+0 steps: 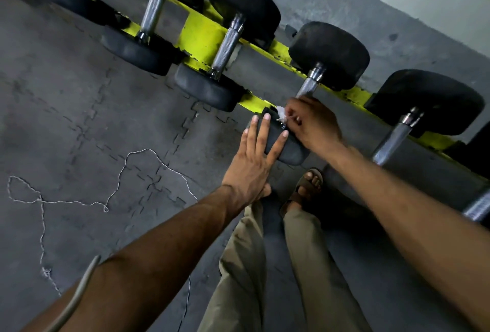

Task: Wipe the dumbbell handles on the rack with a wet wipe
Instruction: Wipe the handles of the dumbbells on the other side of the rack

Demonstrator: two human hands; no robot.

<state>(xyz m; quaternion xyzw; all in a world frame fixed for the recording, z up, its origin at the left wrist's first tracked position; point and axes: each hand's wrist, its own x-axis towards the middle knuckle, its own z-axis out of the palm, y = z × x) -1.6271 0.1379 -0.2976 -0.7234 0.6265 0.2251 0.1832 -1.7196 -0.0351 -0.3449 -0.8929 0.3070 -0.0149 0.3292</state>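
My right hand (pixel 313 122) covers most of the handle (pixel 307 86) of the dumbbell (pixel 328 53) I am working on, so only a short bright stretch shows above my knuckles. My fingers are curled round the bar with the wet wipe (pixel 280 117) pinched against it. Only a small, crumpled white tuft of the wipe sticks out on the thumb side, and the rest is hidden in my grip. My left hand (pixel 254 162) lies flat with fingers straight and spread, pressing on the near head (pixel 289 152), part of which it hides.

The dumbbell lies across the rack (pixel 201 32), whose yellow rails are chipped and scuffed. The far head is round, matte black rubber, and the handle is knurled steel with a polished collar. More dumbbells of the same make sit on either side. The handle of the last one (pixel 477 209), at lower right, is cut off by the edge and blurred.

Below lie grey floor mats (pixel 79 93) with jigsaw seams, worn and dusty. A thin white string (pixel 119 172) loops loosely across them. My sandal (pixel 307 186) and khaki trousers (pixel 238 265) show between my forearms.
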